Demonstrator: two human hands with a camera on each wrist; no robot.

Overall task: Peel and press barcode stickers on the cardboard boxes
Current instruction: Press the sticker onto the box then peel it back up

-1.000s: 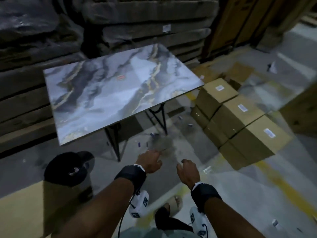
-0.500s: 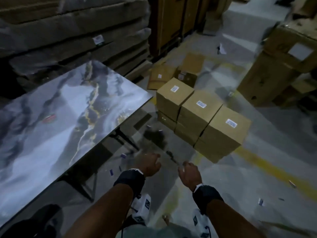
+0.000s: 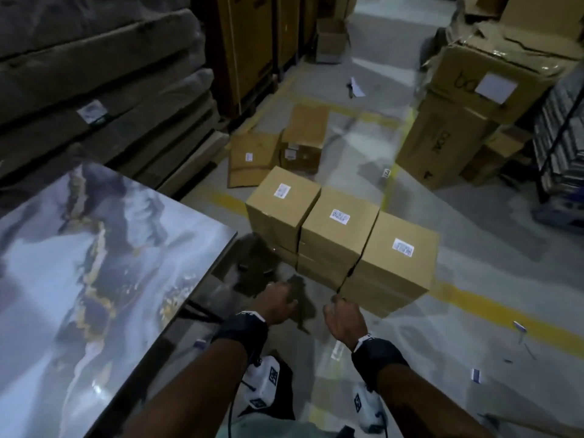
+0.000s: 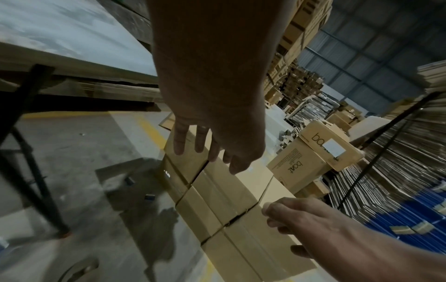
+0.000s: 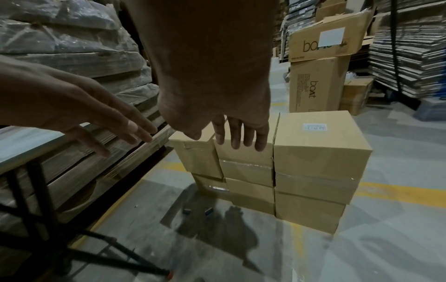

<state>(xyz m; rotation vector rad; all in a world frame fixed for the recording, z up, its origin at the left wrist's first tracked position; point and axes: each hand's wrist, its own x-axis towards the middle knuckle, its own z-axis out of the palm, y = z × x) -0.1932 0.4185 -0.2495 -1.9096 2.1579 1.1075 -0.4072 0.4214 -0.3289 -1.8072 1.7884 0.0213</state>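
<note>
Head view: left hand (image 3: 278, 303), right hand (image 3: 344, 320) extended toward stacked boxes (image 3: 341, 235), fingers (image 5: 237, 137) loosely spread, empty.

Both forearms reach forward and down, side by side and apart, each wrist wrapped in a dark band. The left hand (image 3: 275, 301) hangs with fingers (image 4: 202, 140) nearly straight and spread, holding nothing. The right hand (image 3: 343, 317) hangs alongside it, fingers (image 5: 241, 133) extended and pointing down, likewise empty; from the head view both look loosely curled.
</note>
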